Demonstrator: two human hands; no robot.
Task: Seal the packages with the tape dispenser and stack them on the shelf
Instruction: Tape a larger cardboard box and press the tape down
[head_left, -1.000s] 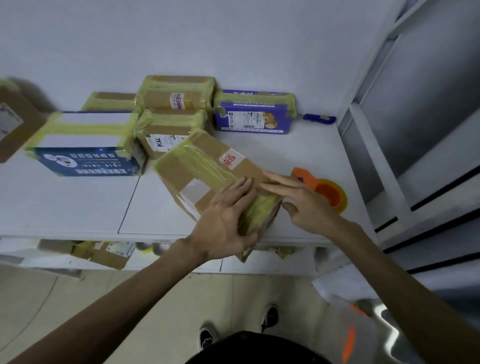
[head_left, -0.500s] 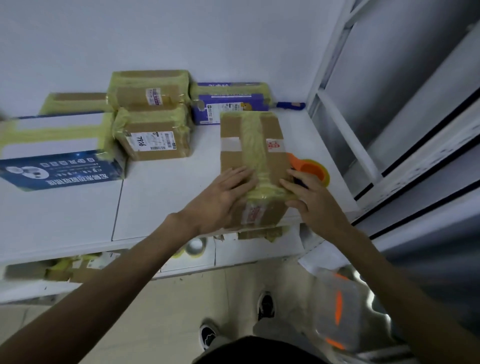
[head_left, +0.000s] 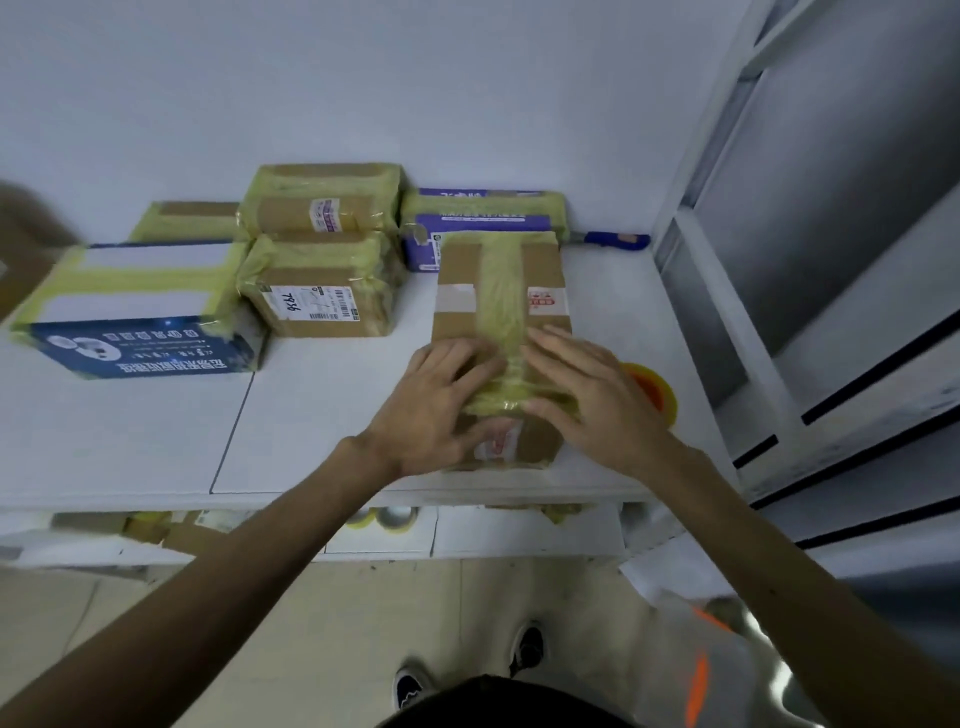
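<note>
One tape dispenser (head_left: 655, 391) behind right hand (head_left: 597, 397)

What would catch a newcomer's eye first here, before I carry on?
The left hand and the right hand press flat on a brown box banded with yellowish tape, at the front edge of the white shelf. Behind it, taped packages line the back wall. The orange tape dispenser peeks out just beyond the right hand.
</note>
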